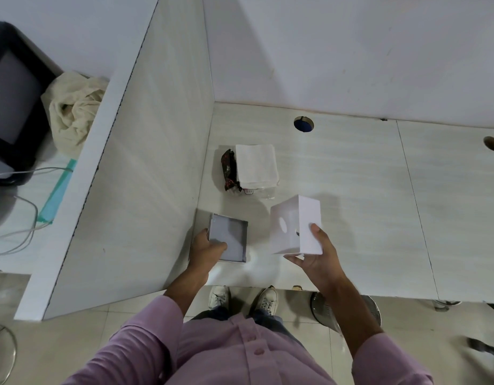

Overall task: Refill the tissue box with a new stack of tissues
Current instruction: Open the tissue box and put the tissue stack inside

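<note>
My right hand (315, 258) grips a white cube-shaped tissue box cover (295, 225) lifted above the desk, its oval opening facing left, thumb on the right side and fingers under it. My left hand (206, 250) holds the near edge of the shallow square box base (229, 237), which lies on the desk beside the partition with its open side up. A stack of white folded tissues (257, 165) lies farther back on clear plastic wrap, with a dark crumpled wrapper (228, 169) at its left.
A white partition (145, 168) walls the desk on the left and a wall closes the back. Two cable holes (303, 124) (492, 143) sit near the rear edge. Beyond the partition are a monitor (12, 98), a cloth (73, 107) and cables.
</note>
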